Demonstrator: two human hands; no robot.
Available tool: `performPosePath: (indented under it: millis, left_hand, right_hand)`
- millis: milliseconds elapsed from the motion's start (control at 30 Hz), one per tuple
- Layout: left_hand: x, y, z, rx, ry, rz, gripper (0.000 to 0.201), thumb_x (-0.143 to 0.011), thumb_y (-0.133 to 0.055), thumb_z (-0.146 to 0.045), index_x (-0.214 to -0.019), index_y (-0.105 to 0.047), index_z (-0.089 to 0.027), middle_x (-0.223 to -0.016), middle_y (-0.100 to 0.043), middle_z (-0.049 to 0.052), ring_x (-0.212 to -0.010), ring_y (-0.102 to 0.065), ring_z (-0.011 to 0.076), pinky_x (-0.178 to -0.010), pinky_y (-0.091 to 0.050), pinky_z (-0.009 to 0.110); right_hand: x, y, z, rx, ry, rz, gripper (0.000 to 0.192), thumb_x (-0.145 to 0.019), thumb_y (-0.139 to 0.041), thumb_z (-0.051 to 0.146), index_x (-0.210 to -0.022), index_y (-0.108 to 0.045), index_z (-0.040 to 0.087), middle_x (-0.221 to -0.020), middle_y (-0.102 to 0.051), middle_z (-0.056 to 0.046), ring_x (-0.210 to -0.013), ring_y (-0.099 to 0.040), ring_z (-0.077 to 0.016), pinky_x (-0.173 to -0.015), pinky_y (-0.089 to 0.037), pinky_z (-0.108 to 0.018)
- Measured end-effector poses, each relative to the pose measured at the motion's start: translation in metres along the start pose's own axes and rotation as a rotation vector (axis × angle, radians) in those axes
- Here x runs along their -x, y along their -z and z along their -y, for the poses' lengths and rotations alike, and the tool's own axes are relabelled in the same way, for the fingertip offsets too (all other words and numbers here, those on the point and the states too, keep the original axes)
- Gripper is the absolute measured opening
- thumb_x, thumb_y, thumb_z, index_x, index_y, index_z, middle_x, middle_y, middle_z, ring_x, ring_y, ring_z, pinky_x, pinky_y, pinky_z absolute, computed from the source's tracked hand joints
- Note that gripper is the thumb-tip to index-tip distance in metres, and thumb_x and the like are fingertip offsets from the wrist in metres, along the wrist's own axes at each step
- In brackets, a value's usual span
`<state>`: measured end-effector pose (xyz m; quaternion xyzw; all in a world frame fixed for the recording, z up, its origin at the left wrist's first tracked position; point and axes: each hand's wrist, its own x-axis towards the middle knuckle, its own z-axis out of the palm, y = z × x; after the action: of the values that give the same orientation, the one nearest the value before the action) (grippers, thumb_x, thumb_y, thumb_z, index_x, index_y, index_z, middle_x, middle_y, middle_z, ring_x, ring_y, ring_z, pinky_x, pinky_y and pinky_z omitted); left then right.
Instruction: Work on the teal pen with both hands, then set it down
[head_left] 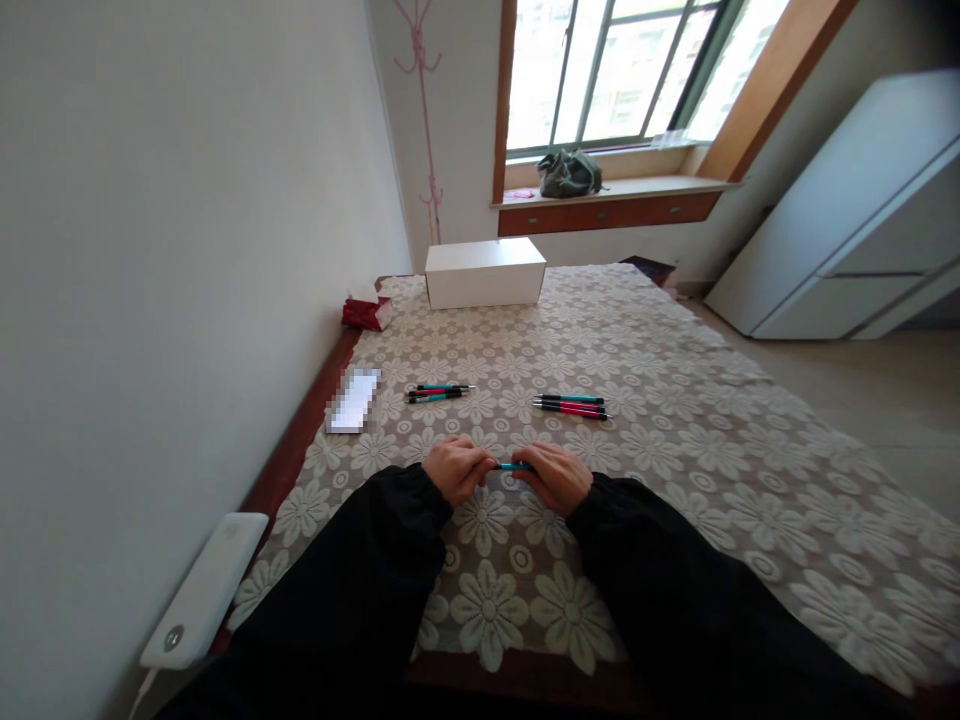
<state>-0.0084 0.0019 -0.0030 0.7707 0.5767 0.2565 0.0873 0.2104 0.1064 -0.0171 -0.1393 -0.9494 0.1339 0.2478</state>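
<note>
Head view – both hands (510,473) pinching teal pen (514,466), open tablecloth (675,440) around

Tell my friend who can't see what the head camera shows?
Two hands, left hand and right hand, hold a teal pen between them over a flowered tablecloth. More pens lie in two small groups beyond, with a white box farther back.

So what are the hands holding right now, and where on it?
A slim teal pen, gripped at its two ends: left hand on one end, right hand on the other.

long black sleeves, gathered cuffs
</note>
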Motion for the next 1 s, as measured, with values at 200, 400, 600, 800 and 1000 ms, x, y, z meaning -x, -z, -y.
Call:
performPosePath:
  millis: [200,400,600,800,1000]
  left_hand:
    - [0.000,-0.002,0.003,0.022,-0.065,-0.048,0.030,-0.098,-0.049,-0.042,-0.097,-0.072,-0.023,-0.085,-0.075,0.004,-0.084,-0.066,0.0184,-0.083,-0.051,0.034]
    - [0.000,0.005,-0.003,0.038,-0.123,-0.112,0.029,-0.095,-0.056,-0.047,-0.100,-0.070,-0.023,-0.093,-0.076,0.004,-0.091,-0.065,0.0200,-0.087,-0.049,0.037]
    - [0.000,0.008,-0.002,-0.046,0.032,-0.104,0.037,-0.098,-0.046,-0.048,-0.087,-0.070,-0.022,-0.089,-0.075,0.005,-0.092,-0.064,0.0220,-0.087,-0.046,0.040]
    - [-0.002,0.009,-0.005,-0.012,-0.002,-0.161,0.030,-0.088,-0.064,-0.052,-0.092,-0.068,-0.022,-0.097,-0.073,0.006,-0.097,-0.064,0.0232,-0.089,-0.047,0.039]
    - [-0.001,0.013,-0.006,-0.045,0.052,-0.149,0.037,-0.099,-0.047,-0.044,-0.077,-0.067,-0.022,-0.085,-0.073,0.004,-0.091,-0.063,0.0223,-0.090,-0.044,0.042]
  right_hand:
    - [-0.001,0.003,0.003,0.020,0.032,0.003,0.031,-0.104,-0.038,0.040,-0.096,-0.063,0.022,-0.079,-0.069,-0.005,-0.073,-0.063,-0.0184,-0.071,-0.046,-0.031]
    - [0.001,0.000,0.003,0.025,-0.015,0.041,0.034,-0.105,-0.034,0.036,-0.095,-0.063,0.021,-0.081,-0.071,-0.005,-0.072,-0.065,-0.0172,-0.070,-0.045,-0.030]
    - [0.001,-0.003,0.001,0.048,-0.012,-0.045,0.035,-0.105,-0.035,0.040,-0.094,-0.063,0.021,-0.079,-0.071,-0.006,-0.069,-0.063,-0.0170,-0.069,-0.046,-0.029]
    - [0.001,-0.002,0.001,0.059,-0.018,-0.040,0.035,-0.105,-0.035,0.039,-0.094,-0.062,0.021,-0.080,-0.070,-0.006,-0.069,-0.063,-0.0171,-0.068,-0.045,-0.028]
    - [-0.001,0.001,0.002,0.073,-0.014,-0.054,0.036,-0.105,-0.036,0.039,-0.092,-0.063,0.020,-0.078,-0.070,-0.006,-0.069,-0.063,-0.0176,-0.069,-0.045,-0.028]
